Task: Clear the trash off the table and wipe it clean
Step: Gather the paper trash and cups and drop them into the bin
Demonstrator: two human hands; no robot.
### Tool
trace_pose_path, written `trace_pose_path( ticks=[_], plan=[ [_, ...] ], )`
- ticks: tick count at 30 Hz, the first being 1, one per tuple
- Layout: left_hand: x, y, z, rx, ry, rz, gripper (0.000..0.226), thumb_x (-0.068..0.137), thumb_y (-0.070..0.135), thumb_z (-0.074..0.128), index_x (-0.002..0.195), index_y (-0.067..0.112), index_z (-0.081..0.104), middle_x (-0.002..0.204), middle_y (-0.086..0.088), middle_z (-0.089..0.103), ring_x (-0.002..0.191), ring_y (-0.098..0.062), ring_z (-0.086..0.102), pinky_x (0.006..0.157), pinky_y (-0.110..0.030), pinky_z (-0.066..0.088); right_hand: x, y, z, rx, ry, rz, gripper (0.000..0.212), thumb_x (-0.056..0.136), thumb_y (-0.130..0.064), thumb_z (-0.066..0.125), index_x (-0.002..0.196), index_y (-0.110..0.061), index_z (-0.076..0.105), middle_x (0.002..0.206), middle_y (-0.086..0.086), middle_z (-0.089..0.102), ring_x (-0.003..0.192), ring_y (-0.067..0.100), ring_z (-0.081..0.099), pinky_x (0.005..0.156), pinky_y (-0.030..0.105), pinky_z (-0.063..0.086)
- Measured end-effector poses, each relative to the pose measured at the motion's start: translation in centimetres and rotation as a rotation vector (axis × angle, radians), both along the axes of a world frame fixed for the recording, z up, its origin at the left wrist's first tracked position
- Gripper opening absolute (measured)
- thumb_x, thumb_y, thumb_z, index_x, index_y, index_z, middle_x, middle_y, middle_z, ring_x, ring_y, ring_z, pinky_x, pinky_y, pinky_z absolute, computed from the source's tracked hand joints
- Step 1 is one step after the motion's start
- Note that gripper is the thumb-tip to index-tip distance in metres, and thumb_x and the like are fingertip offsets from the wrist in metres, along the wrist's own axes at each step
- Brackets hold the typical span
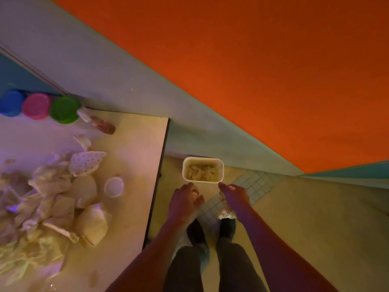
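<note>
Holding crumpled paper in right grip, lower centre of frame, just below bin on floor. Left grip curled round small scrap beside it. More trash piled on desk, lower left.

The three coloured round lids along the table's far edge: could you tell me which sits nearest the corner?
The green lid; the pink lid and blue lid lie farther left.

We see crumpled paper trash heaped on the table. A white bin on the floor holds more.
</note>
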State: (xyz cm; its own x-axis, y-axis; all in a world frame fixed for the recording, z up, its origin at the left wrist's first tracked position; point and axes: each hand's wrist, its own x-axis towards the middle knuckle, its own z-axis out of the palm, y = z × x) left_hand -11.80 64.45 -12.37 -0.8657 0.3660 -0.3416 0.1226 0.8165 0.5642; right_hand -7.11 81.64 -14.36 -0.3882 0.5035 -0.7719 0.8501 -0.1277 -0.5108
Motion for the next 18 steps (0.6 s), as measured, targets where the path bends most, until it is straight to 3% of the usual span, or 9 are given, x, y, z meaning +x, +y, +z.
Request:
trace_pose_path(
  ticks=[3, 9, 15, 18],
  plan=[
    [-1.0, 0.9, -3.4, -0.037, -0.052, 0.039, 0.017, 0.083, 0.039, 0.067, 0.091, 0.025, 0.06, 0.091, 0.008, 0.065, 0.079, -0.01, 0.06, 0.066, -0.024, 0.041, -1.4, 0.9, -3.1, -0.014, -0.032, 0.04, 0.026, 0.084, -0.041, 0.067, 0.069, -0.021, 0.07, 0.065, -0.003, 0.07, 0.074, 0.023, 0.069, 0.076, 0.035, 0.055],
    [-3.1, 3.4, -14.4, -0.113, -0.171, 0.076, 0.025, 0.086, 0.036, 0.065, 0.102, 0.018, 0.06, 0.103, -0.005, 0.067, 0.096, -0.029, 0.064, 0.083, -0.04, 0.052, -4.6, 3.0, -12.8, 0.01, 0.044, 0.026, 0.01, 0.084, -0.032, 0.065, 0.075, -0.03, 0.069, 0.07, -0.002, 0.07, 0.073, 0.023, 0.067, 0.065, 0.03, 0.052],
    [-5.9, 5.5, -24.5, -0.131, -0.158, 0.129, 0.023, 0.093, 0.031, 0.055, 0.112, 0.019, 0.059, 0.11, -0.009, 0.065, 0.1, -0.033, 0.064, 0.084, -0.041, 0.052, -7.4, 3.4, -22.6, -0.098, 0.072, -0.015, 0.025, 0.085, -0.043, 0.065, 0.1, -0.025, 0.072, 0.091, 0.008, 0.072, 0.081, 0.028, 0.069, 0.069, 0.036, 0.058],
    [-8.1, 6.9, -30.0, -0.136, -0.104, 0.137, 0.026, 0.099, 0.029, 0.046, 0.121, 0.017, 0.055, 0.115, -0.014, 0.059, 0.102, -0.038, 0.06, 0.084, -0.043, 0.048, -9.1, 3.3, -29.1, -0.328, 0.074, -0.144, 0.038, 0.076, -0.036, 0.068, 0.104, -0.011, 0.07, 0.092, 0.018, 0.069, 0.086, 0.04, 0.069, 0.075, 0.058, 0.059]
  ],
)
